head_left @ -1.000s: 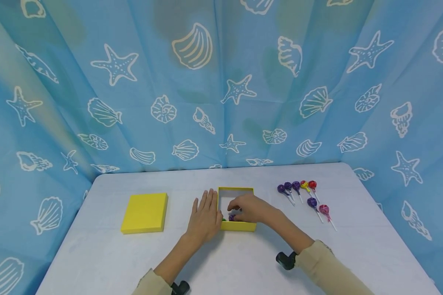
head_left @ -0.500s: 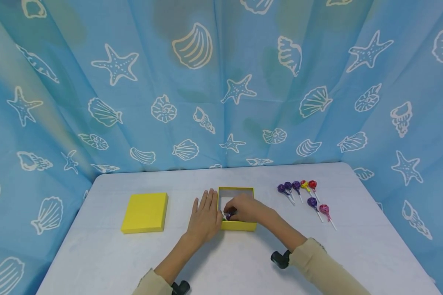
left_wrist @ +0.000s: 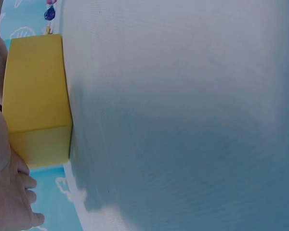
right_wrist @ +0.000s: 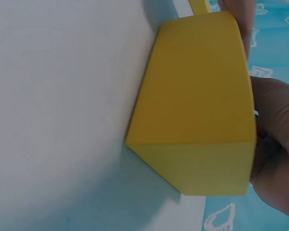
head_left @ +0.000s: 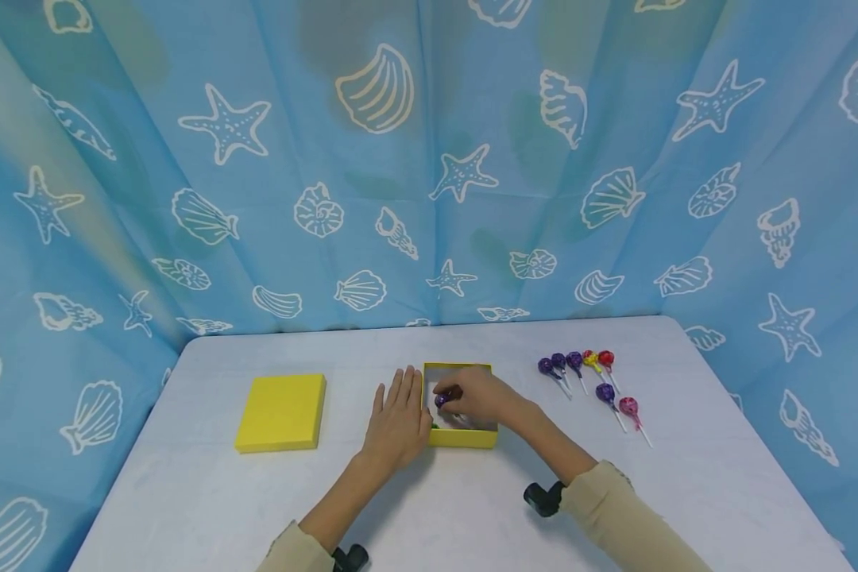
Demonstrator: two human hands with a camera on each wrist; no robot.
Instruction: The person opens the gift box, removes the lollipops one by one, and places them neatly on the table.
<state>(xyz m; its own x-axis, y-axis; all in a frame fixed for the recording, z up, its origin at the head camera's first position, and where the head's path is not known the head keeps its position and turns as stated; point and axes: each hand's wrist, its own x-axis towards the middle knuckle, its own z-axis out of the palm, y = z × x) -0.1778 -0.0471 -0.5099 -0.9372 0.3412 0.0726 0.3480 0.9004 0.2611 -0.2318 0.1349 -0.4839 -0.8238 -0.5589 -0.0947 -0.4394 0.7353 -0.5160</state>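
Observation:
An uncovered yellow box (head_left: 461, 438) with a pale inside stands mid-table in the head view. My left hand (head_left: 396, 425) lies along its left wall, fingers straight and touching it. Reaching into the box, my right hand (head_left: 481, 395) pinches a lollipop with a purple wrapper (head_left: 441, 400). Something green (head_left: 433, 425) shows at the box's front left corner, mostly hidden. In the left wrist view the left hand (left_wrist: 9, 187) is beside the box's wall (left_wrist: 36, 86). The right wrist view has the right hand (right_wrist: 279, 139) partly behind the box wall (right_wrist: 197, 86).
The yellow box lid (head_left: 280, 413) lies on the white table (head_left: 186, 492) at the left. Several lollipops lie at the right, among them a red one (head_left: 605, 359), a purple one (head_left: 604, 392) and a pink one (head_left: 628, 406). A blue shell-patterned curtain (head_left: 357, 183) hangs behind.
Inside the box, my right hand has taken hold of the purple lollipop and shifted it, first left, then slightly toward the back. The left hand has stayed at the box's left wall.

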